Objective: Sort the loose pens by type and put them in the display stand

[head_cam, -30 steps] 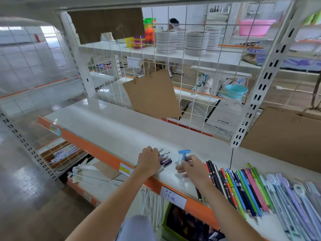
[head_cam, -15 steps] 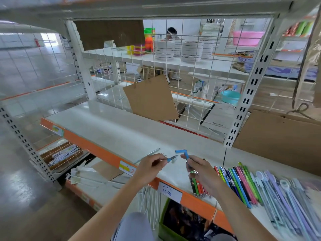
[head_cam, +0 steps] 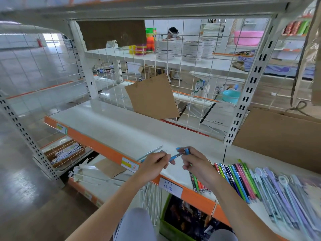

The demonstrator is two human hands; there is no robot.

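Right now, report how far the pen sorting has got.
Done: coloured pens and pale pens lie grouped by type on the shelf. In hand: the left hand holds a blue pen with others; the right hand pinches a blue cap. Left: no display stand is in view, so nothing is placed there.

White shelf [head_cam: 107, 126] with an orange front edge [head_cam: 97, 146] carrying price labels [head_cam: 171, 187]. On its right part lie coloured pens [head_cam: 238, 180] in a side-by-side row, with pale blue and purple pens [head_cam: 281, 190] just beside them. A brown cardboard sheet [head_cam: 278, 136] rests at the rear right.
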